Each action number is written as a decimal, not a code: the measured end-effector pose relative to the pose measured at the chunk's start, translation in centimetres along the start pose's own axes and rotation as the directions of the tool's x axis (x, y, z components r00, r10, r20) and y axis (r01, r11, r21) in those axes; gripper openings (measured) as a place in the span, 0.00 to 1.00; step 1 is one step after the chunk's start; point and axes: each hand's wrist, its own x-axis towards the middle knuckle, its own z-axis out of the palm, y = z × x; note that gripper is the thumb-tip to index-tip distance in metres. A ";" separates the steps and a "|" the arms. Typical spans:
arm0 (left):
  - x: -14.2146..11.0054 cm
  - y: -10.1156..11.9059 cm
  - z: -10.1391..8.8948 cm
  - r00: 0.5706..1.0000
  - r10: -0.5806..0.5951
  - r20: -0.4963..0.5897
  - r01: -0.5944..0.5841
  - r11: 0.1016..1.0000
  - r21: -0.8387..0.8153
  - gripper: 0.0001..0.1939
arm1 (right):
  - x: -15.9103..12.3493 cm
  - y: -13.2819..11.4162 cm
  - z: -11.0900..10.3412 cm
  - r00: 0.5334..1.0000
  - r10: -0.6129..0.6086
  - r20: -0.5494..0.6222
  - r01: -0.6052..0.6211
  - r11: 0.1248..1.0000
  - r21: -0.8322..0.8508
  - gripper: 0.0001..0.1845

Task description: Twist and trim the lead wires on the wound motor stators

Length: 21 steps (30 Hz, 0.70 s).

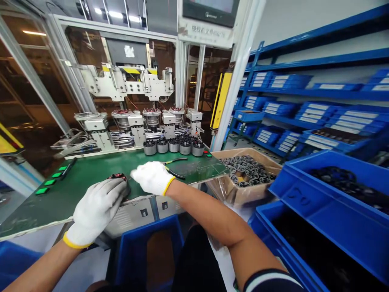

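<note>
My left hand (99, 205), in a white glove with a yellow cuff, is wrapped round a motor stator (118, 176) at the front edge of the green bench. Red wire windings show on the stator's top; the glove hides most of its side. Just to the right of it, my right hand (153, 177) is closed, with fingers pinched together. Whatever it may hold is too small to make out. Green-and-black handled pliers (176, 168) lie on the bench beside my right hand. Several grey stators with black tops (174, 145) stand in a row behind.
A winding machine (130, 87) stands at the bench's back, with several red-wound stators (151, 115) on its stations. Right are a cardboard box of stators (247, 168) and blue bins (331, 194). A blue bin (121, 259) sits below the bench. Green buttons (50, 182) are left.
</note>
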 end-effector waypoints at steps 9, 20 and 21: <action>6.8 -0.5 -5.1 0.802 -0.277 0.529 0.337 0.941 -0.019 0.14 | -2.2 -2.6 2.2 0.998 -0.045 0.043 0.034 0.969 0.243 0.15; 1.9 0.8 -1.8 0.936 -0.236 0.260 0.252 0.967 -0.030 0.19 | -1.1 -0.6 -2.4 0.990 0.094 -0.105 -0.101 0.993 -0.061 0.18; 1.7 0.7 -1.4 0.947 -0.216 0.237 0.235 0.970 -0.055 0.19 | -0.5 -0.8 -1.7 0.998 0.062 -0.033 -0.066 0.991 -0.113 0.17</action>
